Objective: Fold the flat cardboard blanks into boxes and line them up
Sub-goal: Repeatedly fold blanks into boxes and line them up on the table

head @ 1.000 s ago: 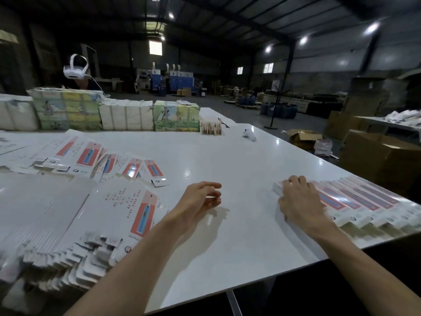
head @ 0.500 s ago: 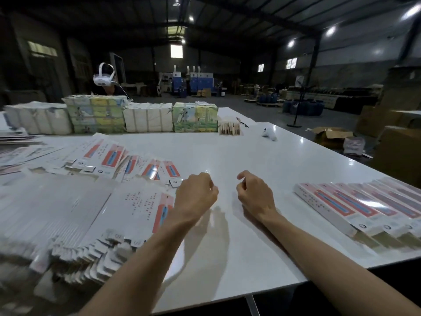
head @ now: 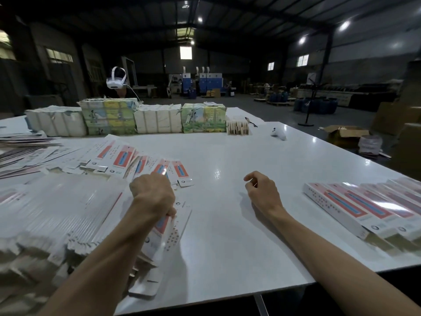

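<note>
The left hand (head: 153, 197) sits left of centre in the frame, its fingers curled and clamped on a flat blank (head: 162, 231), a white card with a red and blue panel whose near end tilts up off the stack below it. That blank comes from the pile of flat blanks (head: 57, 215), which fills the lower left of the frame in a long, blurred, overlapping heap reaching to the near edge of the white table (head: 227, 242). Just beyond the left hand, more fanned blanks (head: 127, 158) lie spread face up, showing the same red panels. The right hand (head: 262, 195) hovers right of centre above bare tabletop, well apart from the left, with its fingers loosely curled and its thumb and forefinger close together, gripping nothing. At the right edge of the frame the folded boxes (head: 355, 208) lie side by side in a row, touching one another, their long sides running toward the upper left. Along the far edge of the table stands a line of wrapped bundles (head: 157, 118), some plain white and some printed green and yellow. Behind them, in the upper left, a person wears a white headset (head: 116, 79). An open carton (head: 344, 133) sits on the floor at the right
</note>
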The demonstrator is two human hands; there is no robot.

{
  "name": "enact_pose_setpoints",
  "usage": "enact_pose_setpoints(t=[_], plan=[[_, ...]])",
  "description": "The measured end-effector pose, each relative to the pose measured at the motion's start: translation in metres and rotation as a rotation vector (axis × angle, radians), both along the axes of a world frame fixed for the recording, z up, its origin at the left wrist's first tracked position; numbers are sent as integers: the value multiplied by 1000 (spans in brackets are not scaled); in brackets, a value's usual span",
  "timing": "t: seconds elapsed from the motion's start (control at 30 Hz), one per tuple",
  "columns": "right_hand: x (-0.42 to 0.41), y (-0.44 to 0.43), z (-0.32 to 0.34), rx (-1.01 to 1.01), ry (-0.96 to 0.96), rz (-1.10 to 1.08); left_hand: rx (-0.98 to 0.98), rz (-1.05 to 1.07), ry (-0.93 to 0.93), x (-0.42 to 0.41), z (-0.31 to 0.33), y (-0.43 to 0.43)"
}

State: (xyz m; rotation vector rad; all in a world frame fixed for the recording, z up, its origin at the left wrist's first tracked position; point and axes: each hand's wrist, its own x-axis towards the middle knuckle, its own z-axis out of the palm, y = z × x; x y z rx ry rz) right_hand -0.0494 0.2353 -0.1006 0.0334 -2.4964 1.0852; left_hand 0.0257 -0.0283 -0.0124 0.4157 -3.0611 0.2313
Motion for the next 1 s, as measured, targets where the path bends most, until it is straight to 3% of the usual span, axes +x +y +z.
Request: enact_pose_setpoints(t=[0.17,0.3,0.4,0.5,0.63,0.7,0.8,1.0], plan=[[2,-1,2,-53,-12,27,77,-45,145,-6,2,-2],[0,0,2,-120,-11,30,341,-235,241,-17,21,6],[-1,1,0,-212,2,41,879,-389,128,-32,32,21],[0,3,0,-318,62,38,1520,-387,-144,-41,25,44],[2,2,3,-384,188,53,1885,-193,-390,-41,-19,70],[3,1,6,-377,256,90,1985,-156,-449,-40,-42,76],[2,-3,8,-249,270,154,2028,-244,-340,-46,-61,75],[6,-8,6,-89,192,311,1894,-216,-172,-43,-72,82]])
